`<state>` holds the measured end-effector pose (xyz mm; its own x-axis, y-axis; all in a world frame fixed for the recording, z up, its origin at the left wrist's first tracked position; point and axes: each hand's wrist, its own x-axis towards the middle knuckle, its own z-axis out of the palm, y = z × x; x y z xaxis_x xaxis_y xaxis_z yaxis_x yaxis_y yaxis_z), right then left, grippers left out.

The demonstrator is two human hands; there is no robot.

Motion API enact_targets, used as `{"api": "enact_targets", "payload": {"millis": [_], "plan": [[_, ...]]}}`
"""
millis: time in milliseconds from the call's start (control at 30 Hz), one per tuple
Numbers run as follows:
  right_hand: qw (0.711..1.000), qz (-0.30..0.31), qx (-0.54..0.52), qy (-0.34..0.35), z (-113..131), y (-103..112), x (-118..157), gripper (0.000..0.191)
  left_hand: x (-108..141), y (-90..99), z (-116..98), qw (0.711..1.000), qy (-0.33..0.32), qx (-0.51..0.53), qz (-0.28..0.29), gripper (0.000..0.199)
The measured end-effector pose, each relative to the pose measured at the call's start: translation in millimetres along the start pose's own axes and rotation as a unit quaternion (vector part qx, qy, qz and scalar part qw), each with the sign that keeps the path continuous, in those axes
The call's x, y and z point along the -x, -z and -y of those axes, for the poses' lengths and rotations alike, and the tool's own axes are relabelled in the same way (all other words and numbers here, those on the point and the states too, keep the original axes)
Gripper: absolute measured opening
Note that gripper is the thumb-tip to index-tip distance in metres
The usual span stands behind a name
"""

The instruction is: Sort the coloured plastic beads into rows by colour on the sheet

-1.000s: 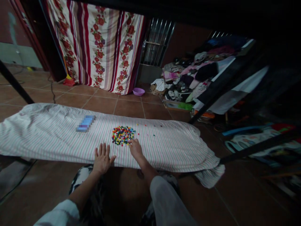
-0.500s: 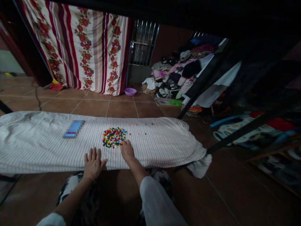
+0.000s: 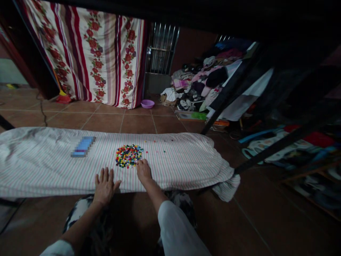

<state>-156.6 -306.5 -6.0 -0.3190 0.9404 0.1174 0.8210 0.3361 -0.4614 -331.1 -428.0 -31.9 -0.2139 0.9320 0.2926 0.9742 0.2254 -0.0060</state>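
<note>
A heap of small multicoloured pieces [image 3: 129, 156], too small to name more exactly, lies on a striped cloth [image 3: 183, 170]. At the heap's lower right edge is my right hand [image 3: 144, 170], its fingers drawn together in a pinch; what they hold, if anything, is hidden. My left hand [image 3: 104, 185] rests flat on the cloth near its front edge, fingers spread, with nothing in it. To the right of the heap several single pieces [image 3: 164, 151] are set apart from one another in loose rows.
A pixelated blue phone-like object [image 3: 83, 146] lies on the cloth at left. Beyond, on the tiled floor, are a purple basin [image 3: 147, 104], a floral curtain [image 3: 98, 57] and a pile of clothes [image 3: 202, 80]. A dark slanting bar [image 3: 226, 103] rises at right.
Almost nothing differs. My right hand stays pinched at the heap's edge, and my left hand stays flat on the cloth; the whole view shifts very slightly.
</note>
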Motion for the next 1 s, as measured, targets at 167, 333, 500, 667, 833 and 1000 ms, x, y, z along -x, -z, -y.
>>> {"api": "enact_targets", "payload": {"millis": [167, 333, 500, 667, 833, 1000], "plan": [[1.0, 0.001, -0.006, 0.0, 1, 2, 0, 0.023, -3, 9.3, -5, 0.999, 0.026, 0.002, 0.038, 0.069], [1.0, -0.002, -0.009, 0.009, 4, 5, 3, 0.023, -6, 14.2, -8, 0.997, 0.042, 0.007, 0.071, 0.071], [1.0, 0.006, -0.015, 0.015, 3, 9, 0, 0.023, -7, 14.6, -10, 0.993, 0.045, -0.005, 0.107, 0.074], [0.999, 0.026, -0.014, 0.019, 2, 12, -3, 0.023, -9, 24.5, -9, 0.988, 0.034, -0.015, 0.147, 0.077], [0.999, 0.028, -0.013, 0.016, 5, 14, -5, 0.025, -27, 52.3, -14, 0.987, 0.014, -0.014, 0.161, 0.069], [1.0, 0.028, -0.005, 0.007, 8, 16, -5, 0.027, -55, 71.4, -28, 0.966, 0.049, -0.027, 0.254, 0.071]]}}
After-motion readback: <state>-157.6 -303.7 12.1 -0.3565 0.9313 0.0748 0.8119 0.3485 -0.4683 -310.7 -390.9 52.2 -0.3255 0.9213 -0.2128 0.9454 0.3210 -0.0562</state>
